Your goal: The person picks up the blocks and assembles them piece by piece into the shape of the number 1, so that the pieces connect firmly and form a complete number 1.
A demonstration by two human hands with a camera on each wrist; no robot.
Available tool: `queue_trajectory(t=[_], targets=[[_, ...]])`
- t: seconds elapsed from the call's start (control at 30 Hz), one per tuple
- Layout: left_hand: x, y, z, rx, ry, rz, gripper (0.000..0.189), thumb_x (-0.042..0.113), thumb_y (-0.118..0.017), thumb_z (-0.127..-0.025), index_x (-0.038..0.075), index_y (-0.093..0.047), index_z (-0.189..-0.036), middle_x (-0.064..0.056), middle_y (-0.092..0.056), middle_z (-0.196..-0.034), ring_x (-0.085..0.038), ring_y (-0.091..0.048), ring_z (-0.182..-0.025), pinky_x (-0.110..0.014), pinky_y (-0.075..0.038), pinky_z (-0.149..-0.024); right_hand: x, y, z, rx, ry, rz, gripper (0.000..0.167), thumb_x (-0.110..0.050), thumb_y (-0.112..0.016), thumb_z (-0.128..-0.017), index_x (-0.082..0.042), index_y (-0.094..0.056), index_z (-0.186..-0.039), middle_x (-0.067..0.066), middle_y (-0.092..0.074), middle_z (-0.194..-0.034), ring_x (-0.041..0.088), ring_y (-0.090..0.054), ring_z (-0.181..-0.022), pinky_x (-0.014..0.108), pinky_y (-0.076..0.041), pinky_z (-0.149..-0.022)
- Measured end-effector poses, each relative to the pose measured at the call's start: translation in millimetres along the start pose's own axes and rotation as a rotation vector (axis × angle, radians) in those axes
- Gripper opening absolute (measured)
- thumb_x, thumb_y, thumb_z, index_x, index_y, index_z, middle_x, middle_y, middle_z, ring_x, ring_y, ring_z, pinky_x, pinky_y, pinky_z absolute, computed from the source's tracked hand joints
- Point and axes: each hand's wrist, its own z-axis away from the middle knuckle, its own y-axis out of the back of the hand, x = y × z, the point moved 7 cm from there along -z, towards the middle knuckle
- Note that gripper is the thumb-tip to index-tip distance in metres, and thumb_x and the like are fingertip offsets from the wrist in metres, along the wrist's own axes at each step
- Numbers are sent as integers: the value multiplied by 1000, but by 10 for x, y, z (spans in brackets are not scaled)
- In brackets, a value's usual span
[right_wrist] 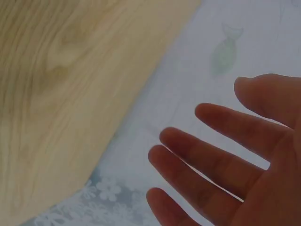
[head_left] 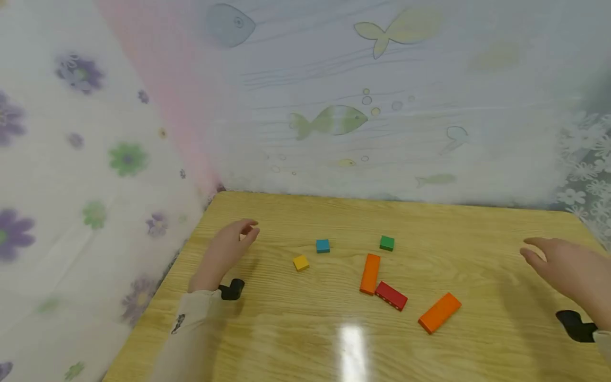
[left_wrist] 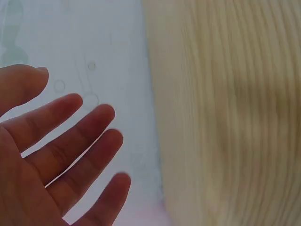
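Over the left part of the wooden table my left hand (head_left: pixel 228 249) hovers with nothing in it; its fingers (left_wrist: pixel 84 141) are spread in the left wrist view. Far to the right my right hand (head_left: pixel 568 268) is also bare, its fingers (right_wrist: pixel 207 160) loosely extended. Between the hands lie toy building bricks: a small blue brick (head_left: pixel 322 246), a small yellow brick (head_left: pixel 301 263), a small green brick (head_left: pixel 387 243), a long orange brick (head_left: pixel 369 274), a red brick (head_left: pixel 391 296) almost against its lower end, and a second orange brick (head_left: pixel 439 313) nearer the right hand. Neither hand touches a brick.
The wooden table (head_left: pixel 286 339) meets a pale curtain with fish drawings (head_left: pixel 329 119) at its back edge. A flowered curtain (head_left: pixel 126 159) runs along the left side. White lace flowers (head_left: pixel 584 170) show at the far right. Each wrist bears a black mount (head_left: pixel 232 289).
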Motion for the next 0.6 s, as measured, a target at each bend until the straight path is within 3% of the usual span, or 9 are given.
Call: queue_trajectory(t=[0.07,0.13,0.4,0.6], targets=[[67,-92,18,-8,4,43,59,63,-32,-85,22,-52,-122,2,-58,-107,-19,-54,-94,-40,-44,-77,-36,-67,-15,-96,-10,-73,59,-37,-41,-94,18,-46,-113,36,-54,-97,43,-55,-76,49,-41,-62],[152,-188,29,-25,5,84,56,62,-33,-85,23,-54,-119,5,-58,-103,-16,-54,-90,-37,-44,-74,-109,-110,-13,-118,-7,-142,63,-44,-37,-94,15,-48,-114,33,-55,-99,42,-55,-79,47,-42,-61],[421,-506,38,-136,5,173,37,46,-44,-90,26,-56,-118,13,-57,-102,-11,-53,-91,-34,-44,-74,-603,-167,32,-84,128,-516,47,-39,-37,-95,-6,-46,-129,18,-56,-116,35,-55,-96,50,-43,-71],[570,-727,77,-202,-20,265,39,48,-42,-91,26,-54,-121,13,-57,-104,-8,-53,-89,-33,-43,-75,-817,-194,48,26,173,-628,36,-31,-40,-96,-17,-48,-128,5,-60,-110,10,-58,-91,26,-46,-72]])
